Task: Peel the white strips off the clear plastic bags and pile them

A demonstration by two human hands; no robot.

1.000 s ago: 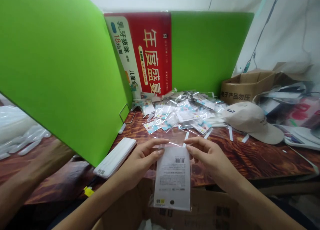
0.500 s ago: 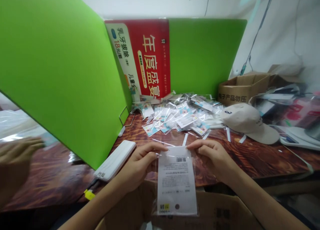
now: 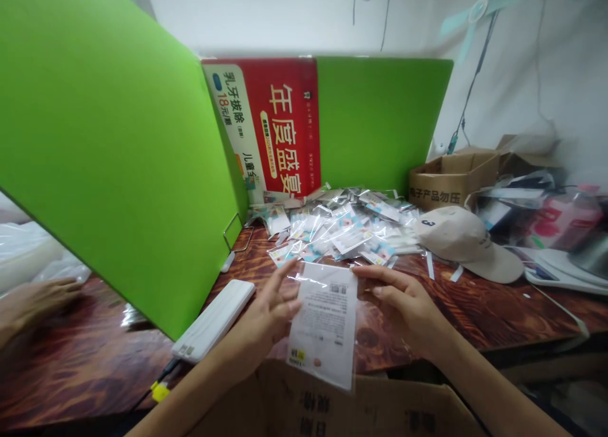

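Observation:
I hold a clear plastic packet with a white printed card [image 3: 324, 323] inside, its back with a barcode facing me, over the near edge of the wooden table [image 3: 475, 304]. My left hand [image 3: 268, 310] grips the packet's left side near the top, index finger raised. My right hand [image 3: 403, 304] pinches its upper right corner. The packet hangs tilted, its lower end over an open cardboard box [image 3: 332, 405] below me. Behind my hands lies a pile of similar sealed packets [image 3: 332, 228].
A white power bank [image 3: 213, 320] lies left of my left hand, by a green divider panel [image 3: 109, 152]. A red poster [image 3: 273, 126], a beige cap [image 3: 468, 240] and a cardboard box [image 3: 451, 177] stand behind. Another person's hand [image 3: 33, 301] rests beyond the divider at left.
The packet has risen and tilted, its lower end swinging left. My left index finger has lifted off. The other person's hand at left has shifted lower. The view has tipped up.

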